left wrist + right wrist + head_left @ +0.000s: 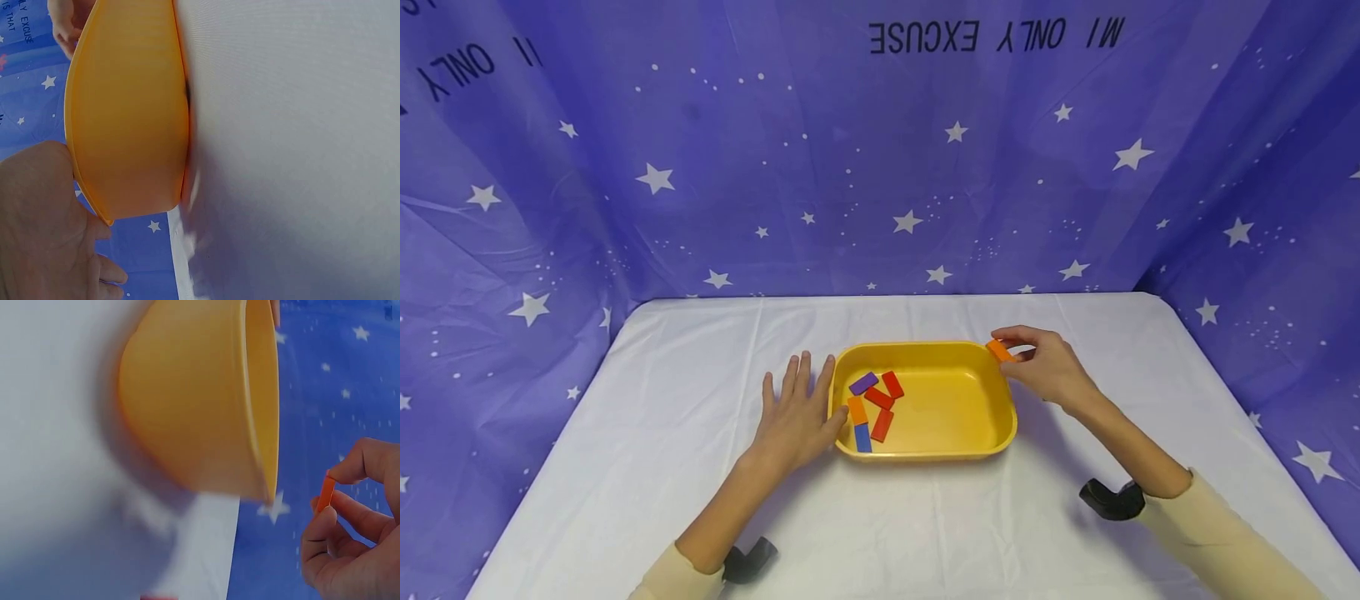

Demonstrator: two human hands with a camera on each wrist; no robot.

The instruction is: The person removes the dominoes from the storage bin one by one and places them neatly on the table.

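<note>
A yellow plastic basin [955, 457] stands on the white cloth. My left hand [793, 421] lies along its left rim, fingers straight and spread, thumb reaching over the edge. At the far right corner my right hand [1048, 367] pinches an orange block [1000, 351] between thumb and fingertips. In the right wrist view this orange block [325, 491] is seen thin edge on, beside the rim. Inside the basin, toward the left, lie several flat blocks: a purple block [863, 383], red blocks [882, 425], another orange block [857, 410] and a blue block [862, 438].
The table [700, 358] is covered with a white cloth. A purple-blue curtain [820, 167] with white stars and printed letters hangs behind and at both sides. Black curved pieces [1111, 500] sit at both wrists. A small red thing [159, 597] shows at the right wrist view's bottom edge.
</note>
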